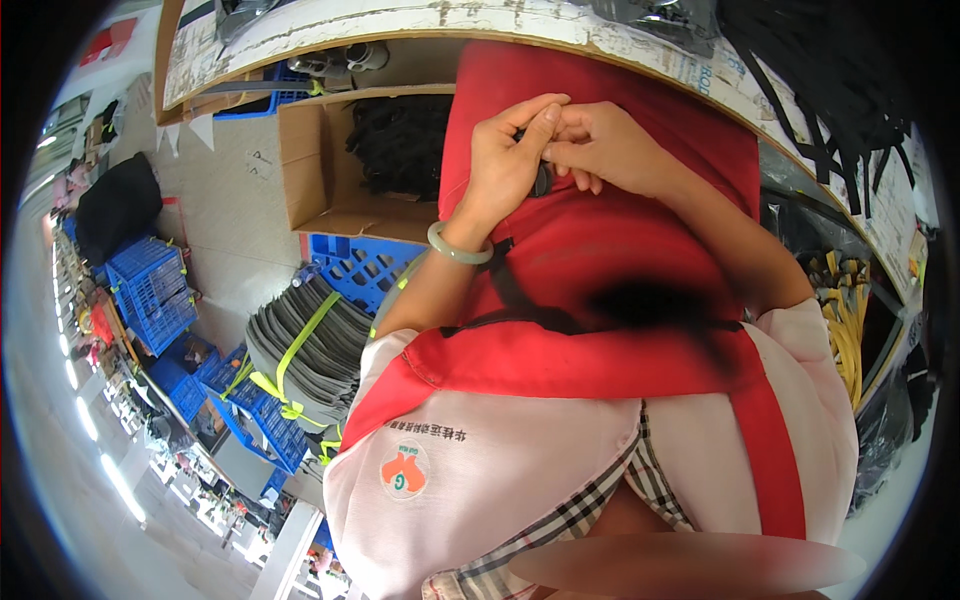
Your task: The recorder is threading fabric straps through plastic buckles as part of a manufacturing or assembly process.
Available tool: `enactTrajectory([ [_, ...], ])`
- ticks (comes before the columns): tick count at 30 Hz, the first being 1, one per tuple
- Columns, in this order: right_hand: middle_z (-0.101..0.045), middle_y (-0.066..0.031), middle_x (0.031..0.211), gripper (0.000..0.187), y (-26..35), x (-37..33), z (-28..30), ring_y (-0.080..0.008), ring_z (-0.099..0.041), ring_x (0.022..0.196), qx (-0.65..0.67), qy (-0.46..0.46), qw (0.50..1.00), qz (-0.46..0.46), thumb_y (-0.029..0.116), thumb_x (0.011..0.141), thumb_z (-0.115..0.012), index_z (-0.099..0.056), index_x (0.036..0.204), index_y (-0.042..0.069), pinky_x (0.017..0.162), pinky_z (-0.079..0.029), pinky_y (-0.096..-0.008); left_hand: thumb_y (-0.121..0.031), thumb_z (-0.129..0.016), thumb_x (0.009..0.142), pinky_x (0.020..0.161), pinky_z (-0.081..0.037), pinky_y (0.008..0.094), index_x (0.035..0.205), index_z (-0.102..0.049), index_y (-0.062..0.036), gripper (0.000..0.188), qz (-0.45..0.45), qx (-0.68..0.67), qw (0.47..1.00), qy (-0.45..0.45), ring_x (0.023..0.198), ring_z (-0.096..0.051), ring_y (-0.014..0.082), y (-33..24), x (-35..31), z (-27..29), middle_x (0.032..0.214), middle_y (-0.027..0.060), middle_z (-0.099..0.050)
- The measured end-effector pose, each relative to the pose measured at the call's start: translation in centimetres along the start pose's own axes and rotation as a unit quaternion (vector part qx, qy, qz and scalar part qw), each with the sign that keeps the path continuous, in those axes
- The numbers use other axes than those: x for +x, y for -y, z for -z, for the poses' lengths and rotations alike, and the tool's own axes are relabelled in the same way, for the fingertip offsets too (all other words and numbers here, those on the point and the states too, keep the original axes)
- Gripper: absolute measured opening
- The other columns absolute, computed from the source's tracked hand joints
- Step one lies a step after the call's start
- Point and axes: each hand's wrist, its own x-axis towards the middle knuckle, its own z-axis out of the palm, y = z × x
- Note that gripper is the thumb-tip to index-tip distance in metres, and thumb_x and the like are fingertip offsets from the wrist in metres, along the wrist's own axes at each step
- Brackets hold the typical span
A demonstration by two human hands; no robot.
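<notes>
Above the red apron (600, 230) on my lap, my two hands meet with their fingers touching. My left hand (503, 150), with a pale green bangle (460, 244) at its wrist, is closed with the thumb against the fingers. A small black piece (543, 180) shows just below the fingertips, and some dark also shows between the left thumb and fingers. My right hand (615, 145) is closed too, its fingers curled against the left fingertips. Whether it grips the same piece is hidden by the fingers.
A cardboard box (310, 190) of black items stands left of my lap. Below it are a blue crate (360, 262) and a grey stack tied with yellow-green strap (305, 330). A worn table edge (400, 35) curves ahead; black straps (850, 120) hang at right.
</notes>
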Motion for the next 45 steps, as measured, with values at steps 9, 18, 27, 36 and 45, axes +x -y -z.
enactTrajectory([
  [9, -0.059, -0.0016, 0.069, 0.021, -1.3, -4.4, 3.5, -0.0058, -0.054, 0.052, 0.073, -0.097, 0.992, 0.02, 0.022, 0.093, -0.06, -0.063, 0.092, 0.002, 0.045, -0.043, -0.0204, -0.03, -0.042, 0.101, 0.053, -0.056, 0.029, 0.118, -0.055, 0.0026, 0.039, 0.374, -0.366, 0.844, 0.118, 0.07, -0.066, 0.0227, 0.6, 1.4, -0.9, 0.093, 0.0124, -0.065],
  [18, -0.059, -0.0013, 0.072, 0.022, -2.4, -5.9, 5.7, -0.008, -0.055, 0.055, 0.246, -0.013, 0.967, -0.06, 0.027, 0.093, -0.06, -0.062, 0.091, 0.005, 0.049, -0.043, -0.0203, 0.001, -0.064, 0.087, 0.046, -0.038, 0.0191, 0.104, -0.067, -0.0014, 0.018, 0.077, -0.066, 0.972, 0.21, 0.056, -0.049, 0.0062, 0.1, 2.2, -3.0, 0.081, 0.0033, -0.059],
  [27, -0.059, -0.0101, 0.112, 0.038, -4.8, -7.3, 15.4, -0.0304, -0.055, 0.101, -0.561, -0.524, 0.623, 0.149, 0.034, 0.084, -0.066, -0.063, 0.113, 0.01, 0.087, -0.044, -0.0384, -0.005, -0.064, 0.089, 0.044, -0.039, 0.0211, 0.101, -0.066, 0.0006, 0.013, 0.159, -0.073, 0.97, 0.168, 0.051, -0.049, 0.009, 0.1, 3.1, -4.4, 0.066, 0.0035, -0.058],
  [36, -0.064, -0.0085, 0.091, 0.02, -6.5, -10.1, 12.4, -0.0288, -0.059, 0.086, -0.456, -0.511, 0.696, 0.214, 0.014, 0.079, -0.072, -0.068, 0.097, 0.007, 0.075, -0.048, -0.0364, -0.013, -0.068, 0.088, 0.041, -0.036, 0.0201, 0.094, -0.068, 0.0015, 0.016, 0.17, -0.097, 0.976, 0.092, 0.049, -0.048, 0.0062, 0.4, 3.1, -4.1, 0.072, 0.0048, -0.061],
  [45, -0.056, 0.0018, 0.069, 0.019, 0.5, -8.8, 4.3, -0.0046, -0.049, 0.054, 0.043, -0.238, 0.97, -0.011, 0.021, 0.091, -0.062, -0.064, 0.096, 0.003, 0.048, -0.041, -0.0221, -0.009, -0.068, 0.088, 0.042, -0.033, 0.0186, 0.092, -0.07, -0.0004, 0.009, 0.104, -0.066, 0.99, 0.065, 0.051, -0.046, 0.0027, -0.9, 2.7, -4.8, 0.071, 0.0002, -0.059],
])
